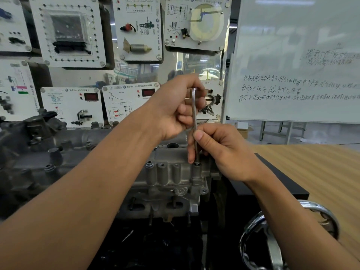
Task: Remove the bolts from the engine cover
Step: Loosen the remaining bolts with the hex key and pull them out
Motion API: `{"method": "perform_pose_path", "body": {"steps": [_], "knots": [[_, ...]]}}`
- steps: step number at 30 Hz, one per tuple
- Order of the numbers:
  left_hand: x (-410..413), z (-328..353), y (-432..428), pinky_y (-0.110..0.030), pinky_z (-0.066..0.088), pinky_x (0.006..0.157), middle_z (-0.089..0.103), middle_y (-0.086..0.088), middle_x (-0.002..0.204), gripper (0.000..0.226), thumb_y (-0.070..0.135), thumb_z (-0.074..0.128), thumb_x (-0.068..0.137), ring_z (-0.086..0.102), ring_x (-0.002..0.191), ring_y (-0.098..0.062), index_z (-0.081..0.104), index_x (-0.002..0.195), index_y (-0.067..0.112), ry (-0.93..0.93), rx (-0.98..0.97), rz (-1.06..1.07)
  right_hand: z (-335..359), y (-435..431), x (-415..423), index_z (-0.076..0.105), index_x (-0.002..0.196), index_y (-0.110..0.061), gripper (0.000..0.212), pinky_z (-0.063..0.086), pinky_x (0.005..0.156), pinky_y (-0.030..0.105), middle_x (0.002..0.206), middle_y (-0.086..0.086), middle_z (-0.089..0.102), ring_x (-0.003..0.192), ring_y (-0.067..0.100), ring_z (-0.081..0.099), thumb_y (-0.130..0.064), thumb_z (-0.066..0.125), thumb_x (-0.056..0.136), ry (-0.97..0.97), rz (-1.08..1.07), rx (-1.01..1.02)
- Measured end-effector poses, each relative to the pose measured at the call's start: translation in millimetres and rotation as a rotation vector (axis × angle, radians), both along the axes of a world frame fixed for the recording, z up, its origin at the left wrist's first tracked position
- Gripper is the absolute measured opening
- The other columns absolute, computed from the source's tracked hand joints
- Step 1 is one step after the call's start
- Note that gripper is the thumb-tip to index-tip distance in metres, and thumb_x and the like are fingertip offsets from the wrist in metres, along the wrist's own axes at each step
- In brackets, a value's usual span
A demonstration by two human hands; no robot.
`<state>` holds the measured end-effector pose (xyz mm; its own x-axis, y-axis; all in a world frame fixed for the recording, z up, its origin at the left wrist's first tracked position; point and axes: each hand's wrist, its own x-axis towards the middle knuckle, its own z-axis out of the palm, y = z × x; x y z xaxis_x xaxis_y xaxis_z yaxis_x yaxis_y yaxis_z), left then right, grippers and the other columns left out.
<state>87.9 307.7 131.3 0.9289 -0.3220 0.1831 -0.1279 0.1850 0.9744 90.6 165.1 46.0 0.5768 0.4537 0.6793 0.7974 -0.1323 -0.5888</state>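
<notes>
Between the hands, a hex key (194, 114) stands upright, its tip seated in a bolt (197, 163) at the right end of the cover (169, 178). The left hand (175, 108) grips the key's top bend. The right hand (220, 152) pinches the shaft just above the bolt. Recommendation: keep the shaft plumb and pressed down so the tip does not slip out while turning. Panels (124, 102) behind the left hand may limit swing. Open bench (321, 166) lies beyond the right hand.

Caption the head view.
Left hand and right hand grip a silver L-shaped hex key seated on a dark engine-cover bolt.
</notes>
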Motion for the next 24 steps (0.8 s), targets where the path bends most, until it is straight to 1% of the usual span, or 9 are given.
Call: {"method": "perform_pose_path", "body": {"steps": [4, 6, 8, 11, 14, 18, 19, 22, 24], "knots": [[1, -7, 11, -0.014, 0.03, 0.031, 0.061, -0.002, 0.062, 0.024, 0.018, 0.045, 0.094, 0.036, 0.031, -0.001, 0.061, 0.078, 0.009, 0.033, -0.119, -0.139, -2, -1, 2, 0.064, 0.086, 0.0, 0.029, 0.043, 0.063, 0.018, 0.068, 0.007, 0.069, 0.061, 0.011, 0.059, -0.01, 0.043, 0.103, -0.017, 0.01, 0.006], [1, -12, 17, -0.015, 0.041, 0.039, 0.065, -0.005, 0.071, 0.026, 0.019, 0.041, 0.095, 0.052, 0.041, -0.006, 0.062, 0.084, 0.008, 0.044, -0.2, -0.234, -2, 0, 4, 0.064, 0.085, -0.002, 0.03, 0.042, 0.066, 0.016, 0.068, 0.006, 0.069, 0.063, 0.009, 0.059, -0.013, 0.041, 0.102, -0.022, 0.004, 0.018], [0, -17, 21, -0.018, 0.051, 0.05, 0.07, -0.008, 0.08, 0.027, 0.02, 0.041, 0.095, 0.068, 0.058, -0.012, 0.065, 0.091, 0.007, 0.038, -0.266, -0.331, -3, -1, 6, 0.064, 0.086, -0.002, 0.032, 0.042, 0.068, 0.016, 0.069, 0.005, 0.069, 0.065, 0.01, 0.061, -0.014, 0.04, 0.102, -0.021, 0.004, 0.025], [-2, -21, 25, -0.022, 0.056, 0.06, 0.07, -0.009, 0.086, 0.029, 0.023, 0.046, 0.096, 0.073, 0.073, -0.017, 0.067, 0.102, 0.006, -0.031, -0.259, -0.415, -3, -3, 7, 0.064, 0.085, -0.01, 0.031, 0.043, 0.067, 0.024, 0.07, 0.005, 0.07, 0.064, 0.02, 0.061, -0.019, 0.04, 0.103, -0.026, -0.009, 0.014], [-3, -20, 28, -0.022, 0.056, 0.064, 0.069, -0.006, 0.092, 0.031, 0.027, 0.051, 0.093, 0.073, 0.081, -0.016, 0.067, 0.11, 0.006, -0.052, -0.214, -0.458, -2, -2, 6, 0.063, 0.085, -0.015, 0.03, 0.044, 0.069, 0.022, 0.069, 0.004, 0.07, 0.066, 0.015, 0.063, -0.02, 0.04, 0.103, -0.03, -0.007, 0.027], [-4, -14, 29, -0.016, 0.048, 0.054, 0.065, 0.0, 0.09, 0.021, 0.028, 0.058, 0.088, 0.07, 0.072, -0.009, 0.068, 0.099, 0.012, -0.022, -0.119, -0.415, -2, 0, 6, 0.063, 0.084, -0.014, 0.03, 0.044, 0.062, 0.042, 0.068, 0.005, 0.07, 0.063, 0.038, 0.058, -0.021, 0.04, 0.102, -0.013, -0.027, 0.027], [-5, -12, 27, -0.015, 0.045, 0.051, 0.064, 0.001, 0.087, 0.017, 0.028, 0.061, 0.086, 0.069, 0.067, -0.008, 0.068, 0.094, 0.014, -0.028, -0.092, -0.392, -2, 0, 6, 0.063, 0.083, -0.013, 0.03, 0.043, 0.062, 0.041, 0.068, 0.004, 0.07, 0.062, 0.037, 0.057, -0.021, 0.04, 0.102, -0.019, -0.035, 0.02], [-8, -6, 18, -0.012, 0.037, 0.041, 0.06, 0.003, 0.074, 0.016, 0.031, 0.071, 0.076, 0.059, 0.05, -0.004, 0.063, 0.084, 0.019, -0.094, 0.016, -0.236, -1, 1, 3, 0.063, 0.083, -0.012, 0.03, 0.043, 0.065, 0.028, 0.067, 0.004, 0.07, 0.063, 0.021, 0.058, -0.019, 0.041, 0.102, -0.026, -0.047, 0.013], [-8, -3, 12, -0.013, 0.03, 0.037, 0.056, 0.005, 0.067, 0.02, 0.032, 0.075, 0.075, 0.047, 0.041, -0.002, 0.06, 0.083, 0.022, -0.147, 0.098, -0.087, -1, 2, 1, 0.064, 0.082, -0.01, 0.03, 0.045, 0.066, 0.026, 0.067, 0.004, 0.07, 0.064, 0.024, 0.059, -0.018, 0.042, 0.101, -0.035, -0.061, 0.004]]}}
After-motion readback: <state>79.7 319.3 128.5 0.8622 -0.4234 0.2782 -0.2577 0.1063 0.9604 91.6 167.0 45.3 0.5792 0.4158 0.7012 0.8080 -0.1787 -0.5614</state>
